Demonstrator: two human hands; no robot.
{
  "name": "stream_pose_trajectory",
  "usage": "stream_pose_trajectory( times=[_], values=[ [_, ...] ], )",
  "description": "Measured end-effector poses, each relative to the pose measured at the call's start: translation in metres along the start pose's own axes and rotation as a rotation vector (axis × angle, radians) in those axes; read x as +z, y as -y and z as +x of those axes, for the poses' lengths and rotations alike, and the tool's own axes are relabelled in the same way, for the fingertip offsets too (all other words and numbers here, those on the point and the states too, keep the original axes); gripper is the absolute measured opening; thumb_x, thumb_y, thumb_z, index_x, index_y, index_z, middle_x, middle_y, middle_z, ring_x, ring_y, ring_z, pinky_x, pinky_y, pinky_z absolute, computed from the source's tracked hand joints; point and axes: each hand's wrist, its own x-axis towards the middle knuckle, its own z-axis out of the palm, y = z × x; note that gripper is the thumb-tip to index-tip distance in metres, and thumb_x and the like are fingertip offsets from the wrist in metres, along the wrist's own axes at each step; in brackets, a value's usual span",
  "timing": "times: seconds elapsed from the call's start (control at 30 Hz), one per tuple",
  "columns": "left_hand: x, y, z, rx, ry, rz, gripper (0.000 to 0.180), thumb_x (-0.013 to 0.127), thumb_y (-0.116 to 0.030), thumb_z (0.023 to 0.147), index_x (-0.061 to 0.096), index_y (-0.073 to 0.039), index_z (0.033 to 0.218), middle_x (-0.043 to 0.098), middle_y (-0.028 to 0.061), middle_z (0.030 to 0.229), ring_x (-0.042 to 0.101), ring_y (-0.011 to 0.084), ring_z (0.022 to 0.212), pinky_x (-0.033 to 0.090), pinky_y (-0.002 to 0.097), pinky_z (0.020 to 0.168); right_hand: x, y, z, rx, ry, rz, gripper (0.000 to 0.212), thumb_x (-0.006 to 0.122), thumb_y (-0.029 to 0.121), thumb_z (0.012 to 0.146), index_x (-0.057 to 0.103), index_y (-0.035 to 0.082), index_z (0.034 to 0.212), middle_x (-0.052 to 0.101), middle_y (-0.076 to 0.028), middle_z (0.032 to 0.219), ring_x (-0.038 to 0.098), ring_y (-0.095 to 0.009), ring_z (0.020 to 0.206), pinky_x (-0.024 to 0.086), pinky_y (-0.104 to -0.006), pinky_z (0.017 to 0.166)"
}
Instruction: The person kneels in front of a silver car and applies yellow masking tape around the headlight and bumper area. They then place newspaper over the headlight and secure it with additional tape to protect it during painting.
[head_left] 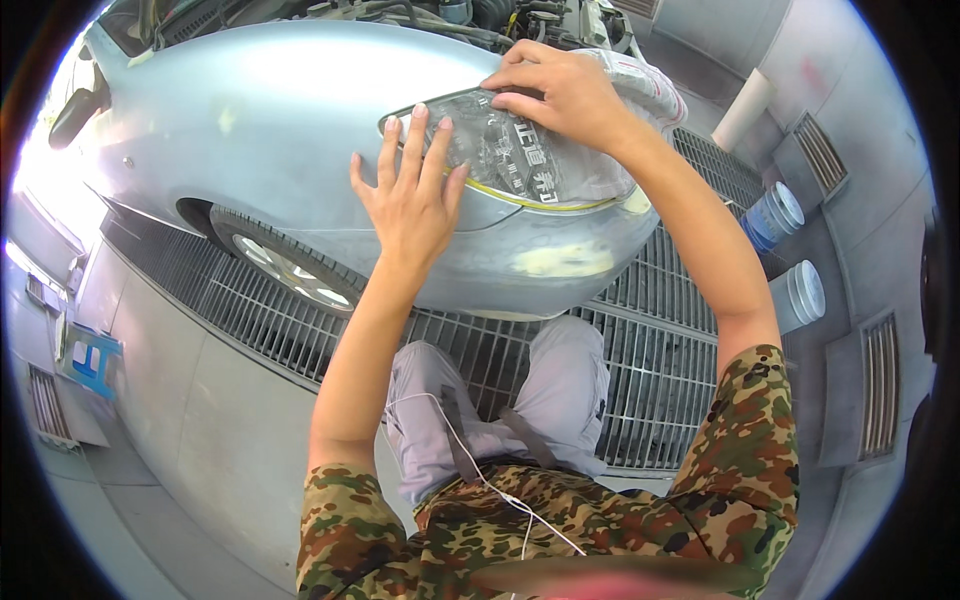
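Note:
A silver-blue car fender curves across the far side, next to a headlight covered with clear plastic film that bears white print. Yellow masking tape runs along the headlight's lower edge. My left hand lies flat with fingers spread, its tips touching the headlight's left corner and the fender beside it. At the upper edge of the film rests my right hand, fingers bent and thumb apart from them. Whether its fingertips pinch any film is too small to tell.
The engine bay is open behind the fender. Below are the front wheel and a bumper with a yellowish patch. Floor grating lies under my legs. Two buckets and a paper roll stand right; a blue stool stands left.

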Motion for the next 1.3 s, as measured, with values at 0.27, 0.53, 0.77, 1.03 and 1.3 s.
stream_pose_trajectory(
  times=[0.27,0.53,0.77,1.03,1.3],
  values=[
    [-0.001,0.001,0.000,0.015,-0.008,0.003,0.059,0.071,-0.040,0.099,0.058,-0.024,0.154,0.046,0.0035,0.168,0.036,0.0291,0.156,0.018,0.0657,0.121,-0.006,0.008,0.004,0.028,0.036,0.016,0.017,0.076,0.027,0.094,0.080,0.011,0.097,0.072,-0.001,0.102,0.071,-0.024,0.086,0.055,-0.0371,0.073],
    [-0.005,-0.001,0.000,0.010,0.002,0.006,0.060,0.071,-0.039,0.099,0.056,-0.026,0.155,0.043,0.0033,0.169,0.035,0.0290,0.157,0.018,0.0685,0.121,-0.023,0.007,0.025,0.301,0.323,-0.062,0.028,0.075,0.037,0.093,0.079,0.010,0.093,0.074,-0.005,0.097,0.071,-0.029,0.092,0.054,-0.0424,0.079],
    [0.000,-0.002,-0.003,-0.010,0.018,-0.010,0.059,0.068,-0.039,0.100,0.055,-0.025,0.156,0.041,0.0039,0.170,0.033,0.0305,0.158,0.017,0.0704,0.121,-0.026,-0.008,0.001,0.043,0.130,0.006,0.018,0.076,0.025,0.094,0.079,0.013,0.106,0.076,-0.003,0.104,0.072,-0.027,0.094,0.056,-0.0374,0.079],
    [0.000,-0.004,-0.001,-0.015,0.028,-0.020,0.059,0.066,-0.038,0.102,0.053,-0.023,0.158,0.040,0.0056,0.171,0.031,0.0317,0.159,0.015,0.0710,0.121,-0.016,-0.024,-0.014,-0.042,0.050,-0.008,0.018,0.075,0.029,0.096,0.081,0.019,0.109,0.074,0.001,0.099,0.073,-0.024,0.085,0.058,-0.0383,0.072],
    [-0.003,-0.004,-0.003,-0.007,0.030,-0.010,0.057,0.064,-0.039,0.104,0.053,-0.022,0.157,0.039,0.0065,0.171,0.030,0.0321,0.159,0.016,0.0712,0.121,-0.022,-0.023,-0.011,-0.039,0.096,-0.023,0.014,0.071,0.025,0.098,0.081,0.016,0.103,0.073,0.001,0.100,0.073,-0.024,0.090,0.057,-0.0380,0.074]
  ],
)
